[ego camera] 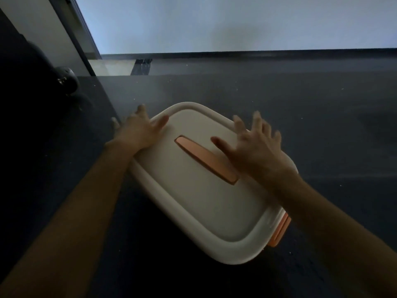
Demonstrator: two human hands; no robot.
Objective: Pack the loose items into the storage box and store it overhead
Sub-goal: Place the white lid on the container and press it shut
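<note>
Storage box (199, 190), white with lid on, orange handle (204, 160) flat across top, orange latch (279, 232) at near right end; lay askew on dark surface (300, 117). Left hand (139, 131) spread flat against far left edge. Right hand (255, 147) splayed, grasping nothing; contact with lid unclear, blurred.

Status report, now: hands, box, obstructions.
Left hand open, at the far left edge of the storage box. Right hand open, fingers spread over the lid by the orange handle. Lid on, box lying on the dark surface. Nothing seen blocking.
</note>
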